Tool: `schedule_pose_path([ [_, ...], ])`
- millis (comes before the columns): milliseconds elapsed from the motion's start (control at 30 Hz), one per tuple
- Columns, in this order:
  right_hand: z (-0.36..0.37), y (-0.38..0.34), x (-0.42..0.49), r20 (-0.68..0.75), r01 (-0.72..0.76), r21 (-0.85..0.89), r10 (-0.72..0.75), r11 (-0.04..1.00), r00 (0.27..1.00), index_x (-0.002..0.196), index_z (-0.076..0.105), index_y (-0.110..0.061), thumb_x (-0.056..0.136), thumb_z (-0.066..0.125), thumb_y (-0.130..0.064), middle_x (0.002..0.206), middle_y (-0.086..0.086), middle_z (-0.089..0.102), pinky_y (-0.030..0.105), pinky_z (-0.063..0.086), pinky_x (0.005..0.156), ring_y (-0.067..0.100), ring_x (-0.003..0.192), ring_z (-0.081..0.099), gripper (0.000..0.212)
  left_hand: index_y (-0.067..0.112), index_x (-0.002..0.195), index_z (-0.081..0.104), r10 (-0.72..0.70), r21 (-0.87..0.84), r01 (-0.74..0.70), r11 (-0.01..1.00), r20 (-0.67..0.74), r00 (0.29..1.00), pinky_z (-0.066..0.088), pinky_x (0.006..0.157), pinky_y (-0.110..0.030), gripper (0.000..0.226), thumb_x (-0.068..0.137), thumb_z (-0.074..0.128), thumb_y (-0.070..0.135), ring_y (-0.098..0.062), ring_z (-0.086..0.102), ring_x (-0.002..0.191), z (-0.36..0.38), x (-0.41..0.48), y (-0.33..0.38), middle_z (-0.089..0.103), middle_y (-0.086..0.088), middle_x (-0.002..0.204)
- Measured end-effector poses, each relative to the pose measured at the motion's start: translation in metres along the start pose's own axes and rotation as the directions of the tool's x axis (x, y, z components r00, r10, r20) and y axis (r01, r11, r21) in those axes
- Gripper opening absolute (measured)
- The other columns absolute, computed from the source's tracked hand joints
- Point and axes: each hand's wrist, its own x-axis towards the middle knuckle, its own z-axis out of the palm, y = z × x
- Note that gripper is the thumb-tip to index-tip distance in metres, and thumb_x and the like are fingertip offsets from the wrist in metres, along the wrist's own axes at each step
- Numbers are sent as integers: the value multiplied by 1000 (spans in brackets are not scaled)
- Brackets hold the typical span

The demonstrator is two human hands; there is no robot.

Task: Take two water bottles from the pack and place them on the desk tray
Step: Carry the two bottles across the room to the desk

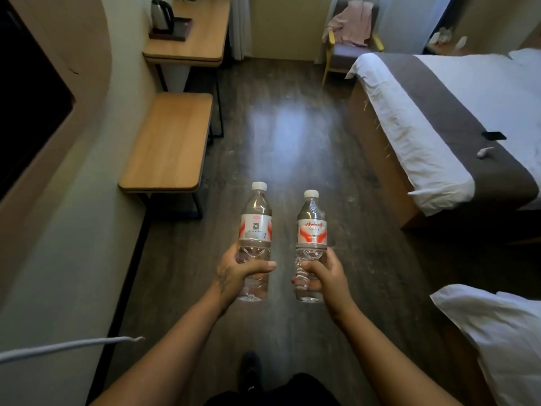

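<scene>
Each grip closed round lower body of one clear plastic water bottle: left hand (234, 273) bottle (255, 235), right hand (322, 276) bottle (311, 244), upright, apart. Carrying step. Dark tray (175, 32) under kettle (161, 14) on wooden worktop (202, 33) far ahead-left; next: walk, set down.

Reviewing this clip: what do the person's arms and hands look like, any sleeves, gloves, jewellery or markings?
Both forearms are bare right down to the frame's bottom edge, with no sleeves in view. The left hand carries a dark tattoo on its back, running toward the wrist. The right hand shows no markings. Neither wears gloves, and no watch, bracelet or ring is visible. Fingernails look short and unpainted.
</scene>
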Motion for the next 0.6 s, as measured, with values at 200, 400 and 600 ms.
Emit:
schedule_pose_path([
  [200,21,-34,99,3,-2,23,2,1000,1000,124,62,-26,74,76,-37,118,14,77,49,67,88,44,108,76,53,21,133,64,19,20,-19,1000,2,1000,66,84,-39,91,50,91,48,-29,80,106,-11,90,46,79,-10,120],
  [400,30,-64,210,37,-2,53,0,999,999,123,61,-20,66,76,-42,114,18,75,34,65,69,38,96,76,63,20,131,66,25,21,-25,999,-15,1000,67,91,-48,88,52,93,43,-31,80,106,-15,198,85,80,-12,119],
  [600,30,-102,349,87,-14,65,9,998,996,125,61,-18,62,76,-44,115,23,74,34,65,67,39,93,76,70,17,133,66,42,43,-39,998,-56,998,63,85,-38,91,50,90,47,-31,78,106,-5,321,142,79,-12,118],
])
